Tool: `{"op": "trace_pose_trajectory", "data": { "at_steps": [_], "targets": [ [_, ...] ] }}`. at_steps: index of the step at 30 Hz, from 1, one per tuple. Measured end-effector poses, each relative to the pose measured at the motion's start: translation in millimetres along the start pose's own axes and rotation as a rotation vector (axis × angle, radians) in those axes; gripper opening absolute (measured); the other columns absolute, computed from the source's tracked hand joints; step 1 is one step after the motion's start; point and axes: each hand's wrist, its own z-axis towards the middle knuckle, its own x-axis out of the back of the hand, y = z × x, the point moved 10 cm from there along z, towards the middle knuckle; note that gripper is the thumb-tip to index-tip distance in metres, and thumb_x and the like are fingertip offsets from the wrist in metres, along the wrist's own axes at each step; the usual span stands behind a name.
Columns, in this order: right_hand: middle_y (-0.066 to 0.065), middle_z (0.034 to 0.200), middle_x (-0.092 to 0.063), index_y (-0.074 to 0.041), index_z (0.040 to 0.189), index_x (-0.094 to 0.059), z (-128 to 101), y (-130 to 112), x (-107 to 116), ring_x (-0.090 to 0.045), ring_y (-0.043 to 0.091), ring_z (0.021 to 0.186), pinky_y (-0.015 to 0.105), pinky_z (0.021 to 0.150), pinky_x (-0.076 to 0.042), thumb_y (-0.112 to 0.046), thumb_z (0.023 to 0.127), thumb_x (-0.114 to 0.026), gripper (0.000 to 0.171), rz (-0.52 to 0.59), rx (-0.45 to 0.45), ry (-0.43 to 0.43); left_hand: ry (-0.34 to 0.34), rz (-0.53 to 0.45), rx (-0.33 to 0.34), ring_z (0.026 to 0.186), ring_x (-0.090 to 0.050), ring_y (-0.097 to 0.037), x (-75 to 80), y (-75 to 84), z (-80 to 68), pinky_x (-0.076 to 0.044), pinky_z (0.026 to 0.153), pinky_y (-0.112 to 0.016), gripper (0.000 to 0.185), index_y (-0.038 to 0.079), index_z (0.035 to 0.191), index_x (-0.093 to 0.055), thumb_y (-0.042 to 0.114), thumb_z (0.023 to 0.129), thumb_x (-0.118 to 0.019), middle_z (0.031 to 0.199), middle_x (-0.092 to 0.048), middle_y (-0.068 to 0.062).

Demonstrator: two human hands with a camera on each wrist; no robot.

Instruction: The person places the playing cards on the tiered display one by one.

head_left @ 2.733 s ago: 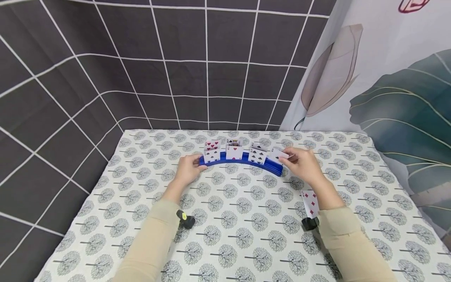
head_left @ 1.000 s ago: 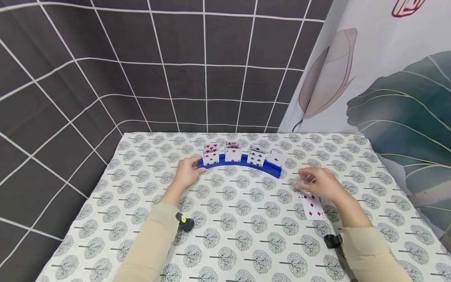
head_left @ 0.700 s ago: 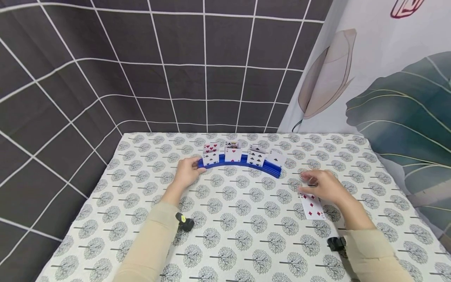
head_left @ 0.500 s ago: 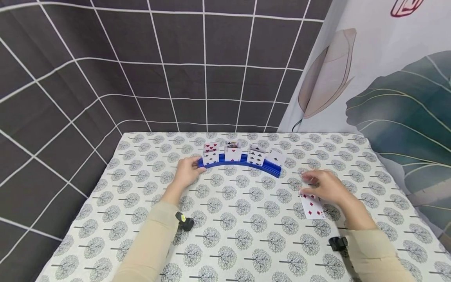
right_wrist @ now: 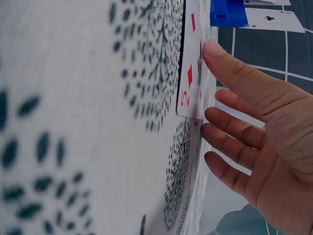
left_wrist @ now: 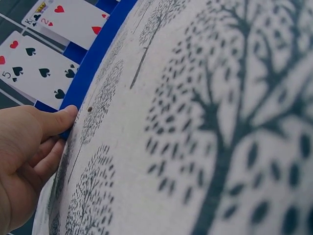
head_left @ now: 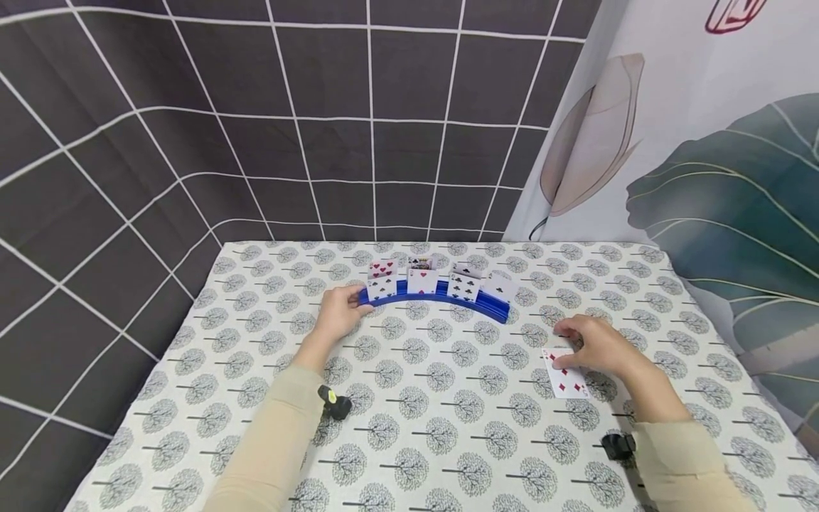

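My left hand (head_left: pixel 337 313) grips the left end of a curved blue card holder (head_left: pixel 494 308), thumb in front. Cards stand in it in two rows: in front, a five of spades (left_wrist: pixel 43 72), a two of hearts (left_wrist: pixel 73 18), a clubs card (head_left: pixel 463 286) and a card with one club (right_wrist: pixel 276 20) at the right end. Behind show a hearts card (head_left: pixel 382 268), a king of clubs (head_left: pixel 420 263) and another black-suited card (head_left: pixel 466 270). My right hand (head_left: pixel 601 347) is over a five of diamonds (head_left: pixel 566 385) lying face up, thumb at its face, other fingers loosely bent beyond it.
A white tablecloth (head_left: pixel 441 434) with a tree print covers the table. Dark gridded cloth (head_left: pixel 326 149) hangs behind and at the left; a leaf-patterned curtain (head_left: pixel 691 213) hangs at the right.
My right hand has let go of the card at the holder's right end and moved right and nearer, to the five of diamonds. My left hand keeps its grip on the holder.
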Motion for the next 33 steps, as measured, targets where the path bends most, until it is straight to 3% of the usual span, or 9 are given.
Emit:
{"op": "trace_pose_trajectory", "data": {
  "at_steps": [5,10,19,26,33],
  "targets": [
    [0.012,0.103,-0.070,0.008,0.119,-0.066,-1.6,1.9,-1.2,-0.064,0.029,0.093,0.057,0.090,-0.056,-0.030,0.061,-0.096,0.076,0.018,-0.027,-0.017,-0.007,-0.007,0.003,0.109,-0.069,-0.036,-0.8,-1.5,0.9,-0.059,0.095,-0.035,0.055,-0.006,0.133,-0.060,0.008,0.084,-0.081,0.122,-0.067,-0.027],
    [0.004,0.096,-0.066,0.008,0.122,-0.065,-3.3,0.4,-2.4,-0.059,0.021,0.087,0.049,0.085,-0.056,-0.031,0.054,-0.097,0.085,0.000,-0.033,-0.037,-0.005,-0.008,0.004,0.109,-0.070,-0.036,-0.5,-2.9,1.9,-0.060,0.095,-0.035,0.055,-0.005,0.133,-0.061,0.008,0.084,-0.082,0.122,-0.067,-0.027],
    [-0.002,0.087,-0.061,-0.002,0.104,-0.071,-4.9,-2.1,-2.9,-0.054,0.015,0.080,0.038,0.076,-0.054,-0.025,0.057,-0.097,0.058,0.017,-0.029,-0.047,-0.007,-0.004,-0.003,0.110,-0.069,-0.037,-0.1,-0.4,0.4,-0.059,0.096,-0.036,0.055,-0.006,0.133,-0.060,0.007,0.084,-0.081,0.123,-0.066,-0.027],
    [-0.003,0.082,-0.059,-0.006,0.096,-0.072,-5.0,-1.2,-3.4,-0.050,0.015,0.075,0.029,0.067,-0.048,-0.023,0.057,-0.096,0.049,0.032,-0.041,-0.056,-0.007,-0.012,-0.005,0.111,-0.068,-0.038,0.9,0.0,0.6,-0.059,0.096,-0.037,0.056,-0.006,0.133,-0.060,0.007,0.084,-0.081,0.123,-0.066,-0.028],
    [-0.003,0.082,-0.059,-0.010,0.087,-0.070,-5.2,-2.2,-3.8,-0.051,0.015,0.074,0.027,0.066,-0.049,-0.020,0.062,-0.094,0.035,0.045,-0.057,-0.065,-0.007,-0.025,-0.007,0.110,-0.069,-0.038,1.0,-0.1,0.1,-0.060,0.095,-0.036,0.056,-0.006,0.133,-0.060,0.007,0.084,-0.082,0.123,-0.066,-0.028]
  ]
}}
